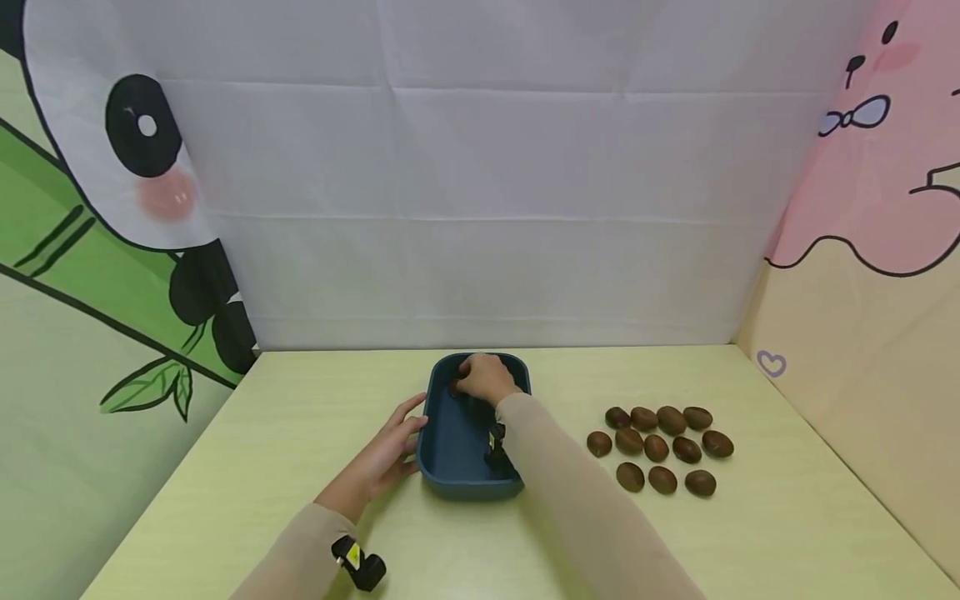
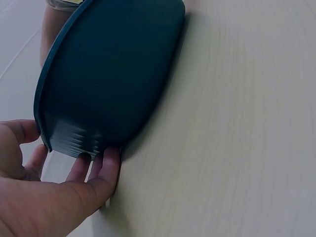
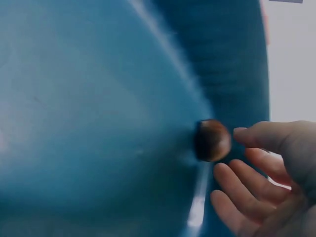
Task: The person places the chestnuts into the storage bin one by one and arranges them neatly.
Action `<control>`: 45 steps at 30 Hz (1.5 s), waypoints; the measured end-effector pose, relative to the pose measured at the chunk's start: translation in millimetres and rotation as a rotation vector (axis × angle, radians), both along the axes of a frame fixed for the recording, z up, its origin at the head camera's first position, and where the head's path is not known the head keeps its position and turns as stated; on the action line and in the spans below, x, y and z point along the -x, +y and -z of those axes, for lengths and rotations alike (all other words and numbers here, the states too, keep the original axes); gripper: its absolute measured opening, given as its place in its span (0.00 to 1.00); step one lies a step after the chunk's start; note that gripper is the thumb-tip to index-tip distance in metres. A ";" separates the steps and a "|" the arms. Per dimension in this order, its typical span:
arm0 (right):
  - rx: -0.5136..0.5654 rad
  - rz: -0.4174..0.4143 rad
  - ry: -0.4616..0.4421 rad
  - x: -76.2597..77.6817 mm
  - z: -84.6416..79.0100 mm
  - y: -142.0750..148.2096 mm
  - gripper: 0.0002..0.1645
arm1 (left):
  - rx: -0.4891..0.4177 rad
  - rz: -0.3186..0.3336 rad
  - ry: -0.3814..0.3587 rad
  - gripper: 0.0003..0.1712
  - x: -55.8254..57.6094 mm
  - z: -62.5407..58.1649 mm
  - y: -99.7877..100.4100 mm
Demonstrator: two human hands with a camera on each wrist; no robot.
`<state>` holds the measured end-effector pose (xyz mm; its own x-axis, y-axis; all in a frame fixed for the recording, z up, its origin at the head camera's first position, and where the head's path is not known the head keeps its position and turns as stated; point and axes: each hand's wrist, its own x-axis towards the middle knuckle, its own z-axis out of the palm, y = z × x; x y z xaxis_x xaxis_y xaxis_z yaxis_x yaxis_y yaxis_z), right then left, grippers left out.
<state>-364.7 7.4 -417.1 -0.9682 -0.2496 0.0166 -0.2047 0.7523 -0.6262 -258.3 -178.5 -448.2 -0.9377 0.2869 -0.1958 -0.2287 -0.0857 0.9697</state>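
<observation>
Position of the right hand [image 1: 487,379]?

Inside the far end of a dark blue, rounded rectangular tray [image 1: 452,446], its beige sleeve [image 1: 592,500] crossing the tray's right side.

And how are its fingers set?

Loosely bent and parted, with the thumb stretched out above them. In the right wrist view the thumb tip sits just beside a glossy, rounded brown nut [image 3: 212,140]; whether any finger touches it, I cannot tell.

Where exactly does that nut lie?

Inside the tray, low against the wall, near the far left corner. From the head, it shows just left of the right fingertips.

What about the left hand [image 1: 382,458]?

Its fingers are spread wide along the outside of the tray's left wall, one digit up at the rim and others lower down, touching the side. So that wall stands between this hand and the nut, which lies farther from the person.

Anything beyond the tray?

To its right, well apart from both hands, twelve brown oval nuts [image 1: 656,448] lie in three loose rows on a pale yellow, wood-grained tabletop [image 1: 787,517]. Behind everything hangs a creased white cloth [image 1: 495,208].
</observation>
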 end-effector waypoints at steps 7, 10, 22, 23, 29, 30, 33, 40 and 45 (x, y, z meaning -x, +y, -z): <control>-0.006 -0.131 0.027 -2.4 -36.5 12.9 0.20 | 0.018 -0.010 0.019 0.35 1.6 0.8 0.7; -0.012 -0.199 0.052 -3.8 -47.9 22.3 0.19 | 0.021 -0.017 0.022 0.35 2.1 1.8 1.4; -0.074 -0.280 0.127 -22.6 -69.0 65.7 0.18 | 0.021 -0.014 0.026 0.35 0.3 2.4 0.8; -0.081 -0.278 0.135 -24.5 -69.6 69.9 0.17 | 0.022 -0.013 0.027 0.35 0.3 2.4 0.8; -0.105 -0.301 0.161 -36.0 -67.9 99.5 0.14 | 0.018 -0.019 0.022 0.35 0.2 2.4 1.1; -0.104 -0.309 0.160 -37.7 -66.6 105.1 0.14 | 0.018 -0.021 0.021 0.35 0.0 2.5 1.0; -0.096 -0.345 0.168 -40.7 -59.6 122.8 0.12 | 0.016 -0.027 0.020 0.35 -0.3 2.9 0.9; -0.112 -0.351 0.115 -52.9 -36.0 161.3 0.09 | 0.021 -0.022 0.022 0.35 -1.8 3.9 0.0; -0.146 -0.317 0.069 -64.4 -23.1 184.3 0.11 | 0.026 -0.035 0.028 0.34 -2.0 3.1 0.9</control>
